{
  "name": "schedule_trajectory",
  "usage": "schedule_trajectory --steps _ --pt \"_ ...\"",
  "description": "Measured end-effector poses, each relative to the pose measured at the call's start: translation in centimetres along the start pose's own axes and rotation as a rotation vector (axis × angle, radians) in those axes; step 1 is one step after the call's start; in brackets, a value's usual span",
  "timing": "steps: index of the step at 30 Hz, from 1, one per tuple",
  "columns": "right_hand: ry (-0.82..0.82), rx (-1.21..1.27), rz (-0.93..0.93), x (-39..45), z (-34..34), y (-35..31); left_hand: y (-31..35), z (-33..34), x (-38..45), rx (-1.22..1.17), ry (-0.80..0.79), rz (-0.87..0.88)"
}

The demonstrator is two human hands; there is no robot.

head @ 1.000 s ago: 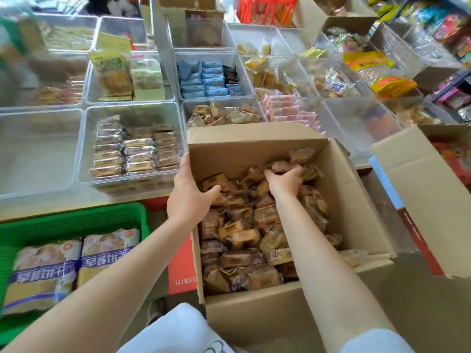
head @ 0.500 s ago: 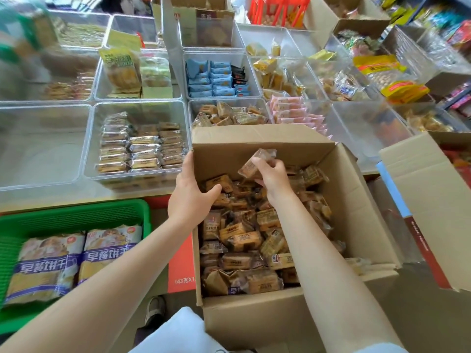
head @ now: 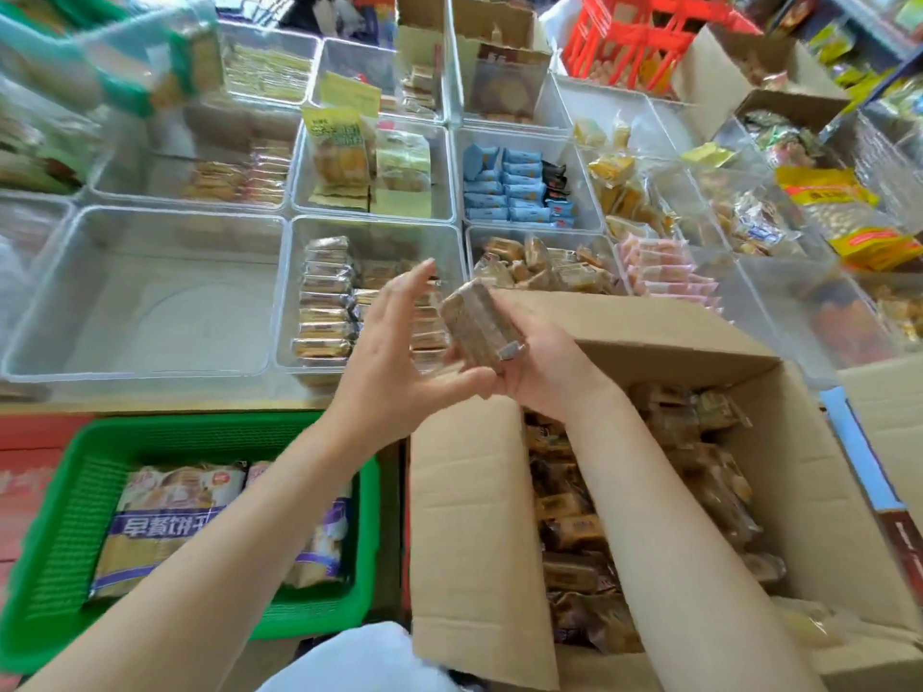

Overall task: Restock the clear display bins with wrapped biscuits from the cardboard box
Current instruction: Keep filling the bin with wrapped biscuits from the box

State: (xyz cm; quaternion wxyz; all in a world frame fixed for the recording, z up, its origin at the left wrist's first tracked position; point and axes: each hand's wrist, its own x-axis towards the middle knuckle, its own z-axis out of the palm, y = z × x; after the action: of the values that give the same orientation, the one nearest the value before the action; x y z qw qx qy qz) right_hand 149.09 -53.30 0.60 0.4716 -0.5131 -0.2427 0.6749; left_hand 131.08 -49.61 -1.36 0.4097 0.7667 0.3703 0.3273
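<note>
Right hand [head: 537, 362] just came up outta the box [head: 479, 491] w/ a biscuit [head: 479, 327] gripped, left hand [head: 394, 352] let go of the rim, grip wide open, so bin [head: 369, 227] drop's next imo.

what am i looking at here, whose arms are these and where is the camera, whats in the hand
There is no machine here: these are a person's two bare arms. The single picture comes from a wide-angle camera worn on their head, looking forward and down.

The right hand holds a wrapped biscuit lifted above the open cardboard box, which is full of similar packs. The left hand is open beside the biscuit, fingers spread; whether it touches the pack I cannot tell.

Beyond the hands is a counter of clear display bins. One bin holds neat rows of wrapped biscuits, and the bin to its left looks empty. A green basket with larger packs sits at lower left.
</note>
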Motion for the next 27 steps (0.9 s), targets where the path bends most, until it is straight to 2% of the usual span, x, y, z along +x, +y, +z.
schedule_trajectory --steps 2,4,5,7,9,11,13,15,18,21,22,24,25,27 --pt "0.041 -0.042 0.035 2.6 2.9 0.2 -2.3 -1.7 1.3 0.161 -0.027 0.071" --pt "0.045 -0.14 0.08 4.9 5.3 0.4 -4.8 -3.3 2.5 0.167 -0.025 -0.004" --pt "0.053 -0.211 0.108 6.0 6.1 0.4 -5.7 -4.2 3.1 0.081 -0.017 -0.095" --pt "0.143 -0.381 0.11 7.9 7.1 0.3 -7.6 -6.1 4.6 -0.265 -0.04 -0.363" --pt "0.309 -0.567 0.0 9.8 7.4 -0.1 -10.1 -8.1 6.1 -0.824 -0.184 -0.638" --pt "0.376 -0.708 -0.123 11.6 7.7 -0.8 -12.5 -9.3 7.1 -1.227 -0.303 -0.758" --pt "0.281 -0.822 -0.131 13.4 8.1 -1.5 -14.3 -9.5 8.3 -1.348 -0.395 -0.79" --pt "0.125 -0.88 -0.016 15.0 8.6 -2.2 -15.6 -9.1 9.6 -1.336 -0.479 -0.759" --pt "0.087 -1.027 0.097 17.9 8.7 -2.5 -17.2 -8.5 11.2 -1.202 -0.45 -0.749" --pt "0.231 -1.184 0.073 20.8 7.3 -2.1 -18.8 -7.9 12.0 -0.797 -0.205 -0.778" --pt "0.308 -1.18 0.053 21.8 6.5 -1.8 -19.8 -7.7 11.9 -0.546 -0.125 -0.724" --pt "0.472 -1.183 -0.004 23.8 4.9 -1.0 -22.1 -7.4 11.1 0.027 -0.073 -0.448" --pt "0.526 -1.249 -0.038 24.8 4.2 -0.4 -23.2 -7.1 10.4 0.229 -0.094 -0.304" --pt "0.529 -1.388 -0.075 26.8 2.9 1.0 -25.1 -6.3 9.1 0.483 -0.18 -0.164"
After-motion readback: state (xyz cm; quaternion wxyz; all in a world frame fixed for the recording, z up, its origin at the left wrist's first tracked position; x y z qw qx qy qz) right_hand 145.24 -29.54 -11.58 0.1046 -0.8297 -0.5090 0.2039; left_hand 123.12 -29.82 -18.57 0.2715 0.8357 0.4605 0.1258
